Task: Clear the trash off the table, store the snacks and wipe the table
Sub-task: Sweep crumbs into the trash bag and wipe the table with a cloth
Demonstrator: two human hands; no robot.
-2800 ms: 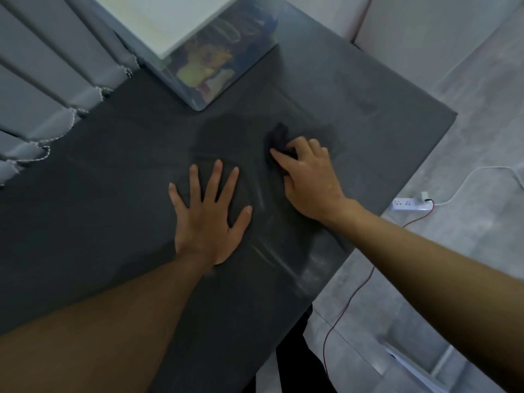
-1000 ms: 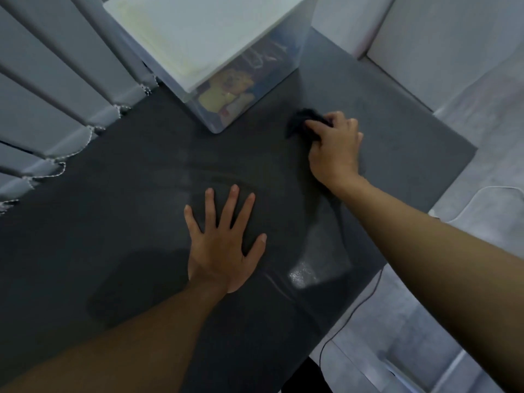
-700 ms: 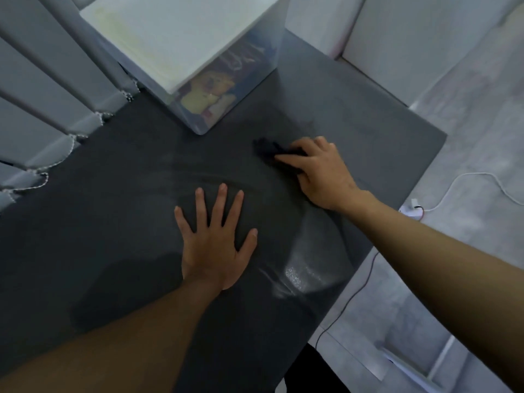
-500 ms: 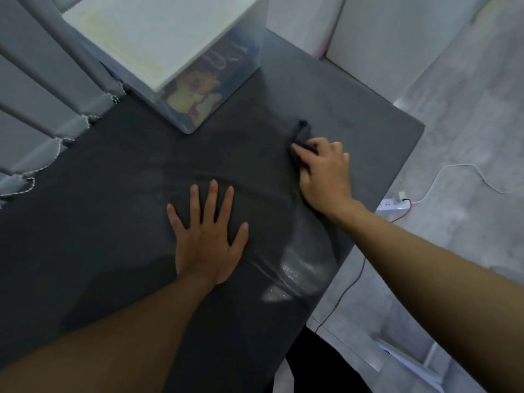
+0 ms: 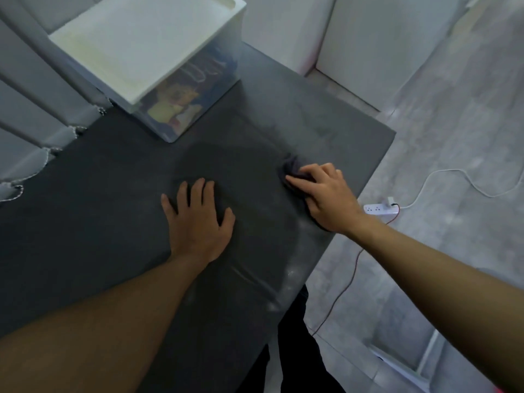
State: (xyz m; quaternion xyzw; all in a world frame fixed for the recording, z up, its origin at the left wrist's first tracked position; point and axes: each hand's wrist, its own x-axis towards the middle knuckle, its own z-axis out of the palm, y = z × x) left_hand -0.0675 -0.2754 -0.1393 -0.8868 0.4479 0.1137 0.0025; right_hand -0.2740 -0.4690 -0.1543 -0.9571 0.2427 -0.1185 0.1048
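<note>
- Cloth [image 5: 291, 168], dark and bunched, lies on the table [image 5: 99, 194] close to its right edge. It pokes out just ahead of the fingertips that cover it, toward the far end.
- Right hand [image 5: 326, 201] sits on top of it, fingers bent over the bundle and thumb stretched along its left side, pressing it down. Most of the cloth is hidden under the palm.
- Left hand [image 5: 198, 222] lies flat on the table with fingers straight and spread, holding nothing. It is left of the cloth, near but apart.
- Box [image 5: 141, 46] with a white lid stands far and left, well apart from the cloth, with snack packets [image 5: 175, 109] showing through its clear wall.
- Wiping looks like the step in hand, and it falls to the right hand alone.
- With the edge just to the cloth's right, the next stroke probably runs left or toward the far end. A leftward stroke would meet the flat left hand.
</note>
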